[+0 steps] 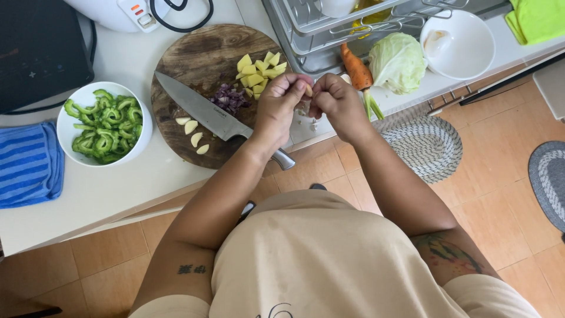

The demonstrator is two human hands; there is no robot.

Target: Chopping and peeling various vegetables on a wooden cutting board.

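Observation:
My left hand [278, 108] and my right hand [336, 101] meet over the counter edge, both pinching a small garlic clove [308, 90] between the fingertips. Bits of pale skin [313, 123] lie on the counter below them. Just to the left is a round wooden cutting board [194, 47] with a large chef's knife [203, 112] lying across it. Three peeled garlic cloves [192, 126] sit beside the blade. Chopped purple onion [229, 99] and yellow potato cubes [260, 68] lie at the board's right side.
A white bowl of sliced green bitter gourd [105, 122] stands left of the board, beside a blue striped cloth [29, 165]. A carrot [356, 68], a cabbage [397, 62] and an empty white bowl [465, 50] lie right. A metal dish rack [318, 29] stands behind. Round woven mat [424, 144] on the floor.

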